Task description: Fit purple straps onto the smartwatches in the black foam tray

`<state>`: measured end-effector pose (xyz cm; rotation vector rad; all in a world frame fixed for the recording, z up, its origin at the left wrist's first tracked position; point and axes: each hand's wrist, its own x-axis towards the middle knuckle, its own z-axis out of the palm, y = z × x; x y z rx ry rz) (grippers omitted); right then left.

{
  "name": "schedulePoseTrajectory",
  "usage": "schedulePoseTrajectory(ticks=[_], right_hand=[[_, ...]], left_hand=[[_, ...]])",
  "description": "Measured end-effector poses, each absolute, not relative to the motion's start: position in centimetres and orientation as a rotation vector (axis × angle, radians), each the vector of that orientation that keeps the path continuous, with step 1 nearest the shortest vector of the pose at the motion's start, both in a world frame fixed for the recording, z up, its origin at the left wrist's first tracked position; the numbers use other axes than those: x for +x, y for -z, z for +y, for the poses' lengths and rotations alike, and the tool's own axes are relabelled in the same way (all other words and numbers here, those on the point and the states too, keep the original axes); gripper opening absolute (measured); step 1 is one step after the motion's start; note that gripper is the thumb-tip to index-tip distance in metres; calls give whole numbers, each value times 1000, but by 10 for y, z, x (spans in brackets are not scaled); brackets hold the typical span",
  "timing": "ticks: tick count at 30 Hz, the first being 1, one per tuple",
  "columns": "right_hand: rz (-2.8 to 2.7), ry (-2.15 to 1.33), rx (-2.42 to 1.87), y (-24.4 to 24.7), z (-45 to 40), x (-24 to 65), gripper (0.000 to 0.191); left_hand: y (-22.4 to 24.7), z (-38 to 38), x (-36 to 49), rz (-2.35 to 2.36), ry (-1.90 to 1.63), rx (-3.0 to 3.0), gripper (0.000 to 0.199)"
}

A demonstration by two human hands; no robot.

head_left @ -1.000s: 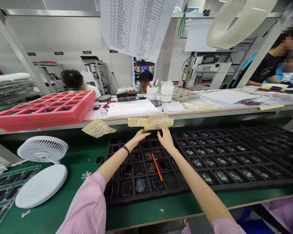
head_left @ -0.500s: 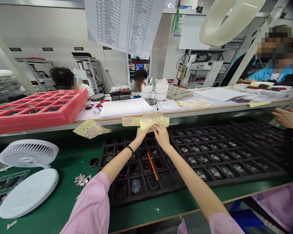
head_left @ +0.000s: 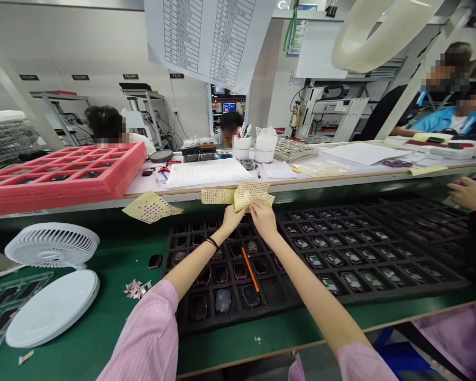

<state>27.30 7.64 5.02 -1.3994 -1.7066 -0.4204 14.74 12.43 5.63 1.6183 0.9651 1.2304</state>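
My left hand (head_left: 233, 220) and my right hand (head_left: 263, 220) meet above the far edge of a black foam tray (head_left: 174, 296), pinching a pale yellow sheet of dotted labels (head_left: 252, 194) between their fingers. The sheet bends upward there. A flat strip of the same kind of sheet (head_left: 217, 196) extends left of it. Dark watch-like devices sit in the tray's pockets below my wrists, and an orange stick (head_left: 249, 269) lies across them. Another sheet of labels (head_left: 150, 207) rests on the shelf edge to the left.
A second black tray of devices (head_left: 365, 254) lies to the right. On the green bench are a white fan (head_left: 51, 246), a white disc (head_left: 51, 309), paper scraps (head_left: 135, 288) and a black device (head_left: 155, 261). A pink foam tray stack (head_left: 63, 177) sits on the shelf. A co-worker's hand (head_left: 470, 193) reaches in at right.
My hands have drawn closer together, and the sheet between them now bends up more. The view has swung slightly, and a co-worker's hand has come in at right.
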Motion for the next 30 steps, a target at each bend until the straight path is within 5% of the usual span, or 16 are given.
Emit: schedulePoseTrajectory(ticks=[11, 22, 30], right_hand=[[-1726, 435, -1408, -62, 64, 266, 26], [-2463, 302, -776, -19, -7, 179, 28], [-2663, 289, -726, -5, -9, 162, 24]], left_hand=[[-57, 121, 131, 944, -1058, 1753, 18], [-18, 78, -3, 1065, -932, 1609, 33], [-30, 41, -46, 1066, -968, 1660, 38]])
